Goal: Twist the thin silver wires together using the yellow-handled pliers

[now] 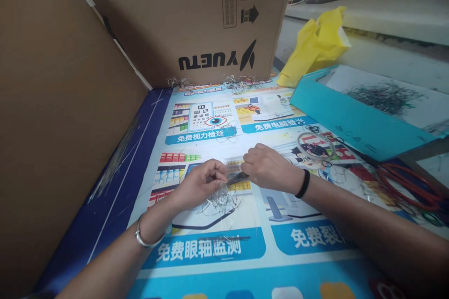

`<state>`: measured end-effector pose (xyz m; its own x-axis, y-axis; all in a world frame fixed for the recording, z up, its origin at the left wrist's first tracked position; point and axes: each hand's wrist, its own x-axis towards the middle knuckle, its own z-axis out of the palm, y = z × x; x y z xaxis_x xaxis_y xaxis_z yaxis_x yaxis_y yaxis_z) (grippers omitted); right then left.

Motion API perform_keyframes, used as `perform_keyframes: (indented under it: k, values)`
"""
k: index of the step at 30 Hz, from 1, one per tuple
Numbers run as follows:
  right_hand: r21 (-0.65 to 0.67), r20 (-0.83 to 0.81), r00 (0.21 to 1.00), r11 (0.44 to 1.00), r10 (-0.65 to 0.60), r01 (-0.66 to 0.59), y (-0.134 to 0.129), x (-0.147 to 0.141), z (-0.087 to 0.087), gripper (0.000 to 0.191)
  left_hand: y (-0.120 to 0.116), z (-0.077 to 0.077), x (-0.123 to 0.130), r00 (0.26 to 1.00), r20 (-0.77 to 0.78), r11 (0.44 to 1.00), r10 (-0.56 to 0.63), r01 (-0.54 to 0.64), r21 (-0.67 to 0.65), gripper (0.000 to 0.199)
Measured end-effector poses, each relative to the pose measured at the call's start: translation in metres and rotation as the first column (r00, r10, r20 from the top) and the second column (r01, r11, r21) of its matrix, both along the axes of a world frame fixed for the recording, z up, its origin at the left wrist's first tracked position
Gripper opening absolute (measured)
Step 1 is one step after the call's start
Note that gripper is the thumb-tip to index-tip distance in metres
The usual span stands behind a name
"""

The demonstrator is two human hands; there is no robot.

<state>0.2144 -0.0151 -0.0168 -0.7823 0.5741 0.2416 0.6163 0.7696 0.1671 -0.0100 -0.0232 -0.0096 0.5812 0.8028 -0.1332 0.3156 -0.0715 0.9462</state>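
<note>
My left hand (203,181) is closed in a pinch, thumb against fingers, above a loose tangle of thin wires (221,202). It seems to grip some strands, though the fingertips hide exactly where. My right hand (266,167), with a black band at the wrist, is wrapped around a dark pointed tool (238,178). The tool's tip reaches left to my left fingertips; its handle is hidden, so its exact kind does not show. A small dark bundle of thin strands (224,238) lies on the printed sheet below the tangle.
Cardboard panels (196,18) stand at the left and back. On the right, a turquoise box (354,124) holds many dark wire pieces (386,96), with a yellow bag (310,49) behind it. A clear ring (332,149), red coiled cord (396,191) and wire clumps (236,84) lie around.
</note>
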Motion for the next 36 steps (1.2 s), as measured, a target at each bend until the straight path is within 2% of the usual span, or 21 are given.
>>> perform_keyframes:
  k: [15, 27, 36]
  values:
    - [0.015, -0.004, 0.999, 0.999, -0.048, 0.048, -0.0018, -0.0023, -0.0023, 0.015, -0.0007, 0.0005, 0.0008, 0.997, -0.013, 0.997, 0.072, -0.072, -0.006, 0.02]
    - [0.029, -0.016, 1.0, 0.999, -0.019, 0.019, -0.0013, -0.0009, -0.0054, 0.015, -0.0011, 0.0024, 0.0011, 0.999, -0.011, 0.999, 0.045, -0.045, 0.011, 0.016]
    - [0.017, -0.028, 0.999, 0.999, -0.044, 0.044, -0.0015, -0.0027, -0.0067, 0.013, -0.0006, 0.0008, -0.0001, 0.999, -0.005, 0.998, 0.049, -0.048, 0.035, 0.014]
